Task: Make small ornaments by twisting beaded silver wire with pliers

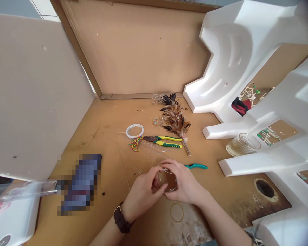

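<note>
Toward the near edge of the brown table (113, 164), we see a thin wire ring (166, 169) held between the left hand (145, 191) and the right hand (188, 184), pliers (157, 139) lying beyond. It looks light, springy and easily bent, so we judge a gentle pinch on opposite sides of its rim best. Both hands curl inward, facing each other, fingers arched narrowly around the wire
</note>
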### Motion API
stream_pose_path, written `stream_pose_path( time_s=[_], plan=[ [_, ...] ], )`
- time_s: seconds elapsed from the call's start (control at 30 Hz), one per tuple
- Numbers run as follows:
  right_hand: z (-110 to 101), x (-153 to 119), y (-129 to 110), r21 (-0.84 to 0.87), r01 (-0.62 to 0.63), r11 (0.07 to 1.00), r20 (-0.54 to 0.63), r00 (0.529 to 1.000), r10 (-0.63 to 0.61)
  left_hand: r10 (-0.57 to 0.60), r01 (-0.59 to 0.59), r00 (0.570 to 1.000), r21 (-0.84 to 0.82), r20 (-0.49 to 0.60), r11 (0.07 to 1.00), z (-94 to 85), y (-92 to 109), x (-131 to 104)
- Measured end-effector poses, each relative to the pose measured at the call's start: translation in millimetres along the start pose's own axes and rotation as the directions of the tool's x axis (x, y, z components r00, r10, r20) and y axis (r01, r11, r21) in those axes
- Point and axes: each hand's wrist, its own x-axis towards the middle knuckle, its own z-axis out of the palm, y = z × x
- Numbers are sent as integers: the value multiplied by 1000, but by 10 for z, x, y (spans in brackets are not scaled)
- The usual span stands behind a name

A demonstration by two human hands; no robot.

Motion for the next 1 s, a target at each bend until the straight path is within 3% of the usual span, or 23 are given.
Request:
stream_pose_path(
  time_s=[0.3, 0.47, 0.67, 0.8, 1.0],
  plan=[
    [0, 1, 15, 72, 6, 997, -91, 996, 0, -6, -1, 997, -90, -75, 996, -48, 32, -25],
    [-12, 5, 16, 93, -3, 996, -64, 998, 9, -19, 19, 1000, -156, 0, 988, -116, 50, -7],
    [-52, -18, 14, 66, -45, 997, 39, 998, 42, 114, -105, 992, -138, 61, 985, -130, 53, -17],
    [-90, -22, 12, 15, -35, 999, 99, 995, 34, 139, -131, 986, -88, 88, 987, -138, 87, -18],
    [-79, -11, -36, -85, 46, 995, 32, 999, -43, 135, -131, 986, -45, 101, 990, -114, 123, -6]
  ],
)
